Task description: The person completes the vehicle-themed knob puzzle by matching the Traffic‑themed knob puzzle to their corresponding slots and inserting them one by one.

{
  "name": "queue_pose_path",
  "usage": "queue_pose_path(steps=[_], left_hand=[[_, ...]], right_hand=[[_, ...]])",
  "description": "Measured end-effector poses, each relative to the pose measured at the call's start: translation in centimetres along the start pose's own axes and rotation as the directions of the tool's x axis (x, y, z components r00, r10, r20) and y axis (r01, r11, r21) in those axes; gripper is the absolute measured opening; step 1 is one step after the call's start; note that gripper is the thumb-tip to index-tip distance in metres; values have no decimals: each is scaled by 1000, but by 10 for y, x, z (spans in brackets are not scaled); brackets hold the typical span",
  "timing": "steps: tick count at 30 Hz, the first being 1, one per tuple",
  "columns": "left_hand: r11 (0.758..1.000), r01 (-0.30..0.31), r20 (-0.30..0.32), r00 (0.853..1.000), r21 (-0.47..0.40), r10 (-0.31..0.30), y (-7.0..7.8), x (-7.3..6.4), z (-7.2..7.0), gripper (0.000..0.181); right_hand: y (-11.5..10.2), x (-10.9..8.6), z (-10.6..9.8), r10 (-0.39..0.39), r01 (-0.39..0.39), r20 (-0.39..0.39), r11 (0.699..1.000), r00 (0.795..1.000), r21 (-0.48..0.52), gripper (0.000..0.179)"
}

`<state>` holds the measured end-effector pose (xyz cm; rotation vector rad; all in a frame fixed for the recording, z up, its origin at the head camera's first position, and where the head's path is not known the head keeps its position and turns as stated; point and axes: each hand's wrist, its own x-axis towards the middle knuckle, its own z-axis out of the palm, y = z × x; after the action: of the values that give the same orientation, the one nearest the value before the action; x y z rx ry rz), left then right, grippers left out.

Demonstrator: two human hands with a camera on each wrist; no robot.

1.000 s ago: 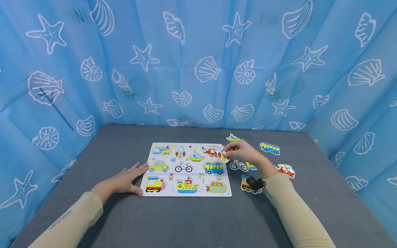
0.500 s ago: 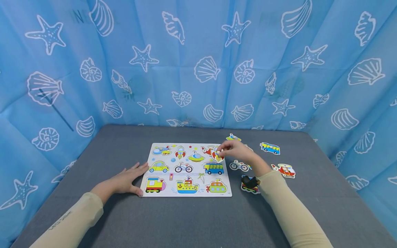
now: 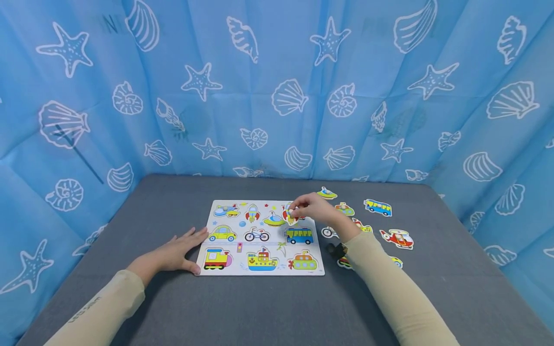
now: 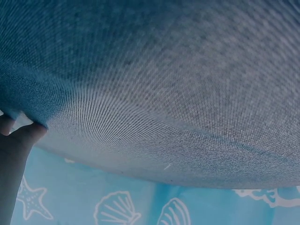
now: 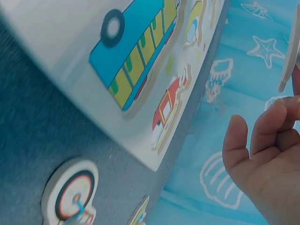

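Observation:
A white puzzle board (image 3: pixel 255 246) printed with vehicles lies on the table. My left hand (image 3: pixel 175 252) rests at its left edge, fingers stretched out; in the left wrist view only part of this left hand (image 4: pixel 14 152) shows. Over the board's upper right, my right hand (image 3: pixel 315 207) pinches a rocket puzzle piece (image 3: pixel 289 217) by its knob. That rocket piece partly covers the printed helicopter, right of the flying saucer picture (image 3: pixel 274 219). In the right wrist view the piece's edge (image 5: pixel 291 49) shows above the curled fingers (image 5: pixel 235 140).
Loose pieces lie right of the board: a flying saucer (image 3: pixel 326 193), submarine (image 3: pixel 345 209), bus (image 3: pixel 378 207), helicopter (image 3: pixel 398 239), bicycle (image 3: pixel 330 232), boat (image 3: pixel 364 227) and others partly under the right forearm. A blue shell-patterned curtain (image 3: pixel 268 120) hangs behind the grey table (image 3: pixel 242 312).
My right hand has moved left with the rocket piece, from the board's right edge to over its upper right part. The left hand stays put.

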<state>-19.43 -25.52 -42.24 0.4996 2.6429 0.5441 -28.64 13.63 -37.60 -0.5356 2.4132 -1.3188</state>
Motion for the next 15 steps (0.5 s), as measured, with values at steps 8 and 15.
queue_pose_path(steps=[8,15], left_hand=[[1000,-5,-5,1000,-5,5,1,-1,0,109],[1000,-7,-6,1000,0,7,2,-1,-2,109]], right_hand=[[-7,12,8,26,-26,-8,998,1000,-57,16],[-13,21,15,51,-51,1,998,999,-40,16]])
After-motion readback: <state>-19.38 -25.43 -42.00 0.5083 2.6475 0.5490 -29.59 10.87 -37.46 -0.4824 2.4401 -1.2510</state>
